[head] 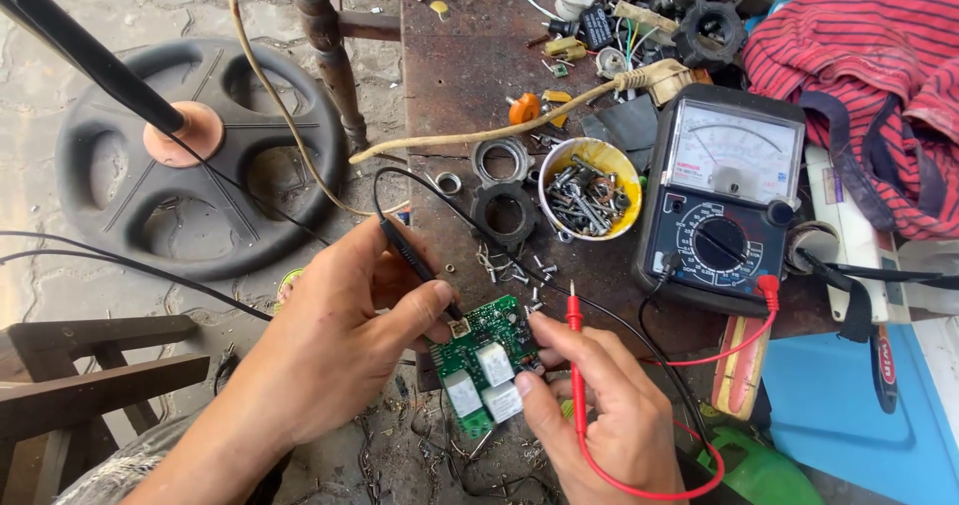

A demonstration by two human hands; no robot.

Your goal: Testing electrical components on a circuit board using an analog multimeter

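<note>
My left hand (pixel 345 330) grips a black test probe (pixel 412 255) and presses its tip on the top edge of a small green circuit board (pixel 486 360) with white relay blocks. My right hand (pixel 599 405) pinches the board's right side and holds a red test probe (pixel 574 340) upright between its fingers, tip pointing up and off the board. Black and red leads run to an analog multimeter (pixel 721 195) with a white needle dial, lying on the dark workbench to the right.
A yellow cup of screws (pixel 591 187), metal rings (pixel 501 213), loose screws and small parts litter the workbench (pixel 450 75). A red striped cloth (pixel 869 55) lies at the back right. A round black fan base (pixel 195 155) sits on the floor left, a wooden stool (pixel 90 375) below it.
</note>
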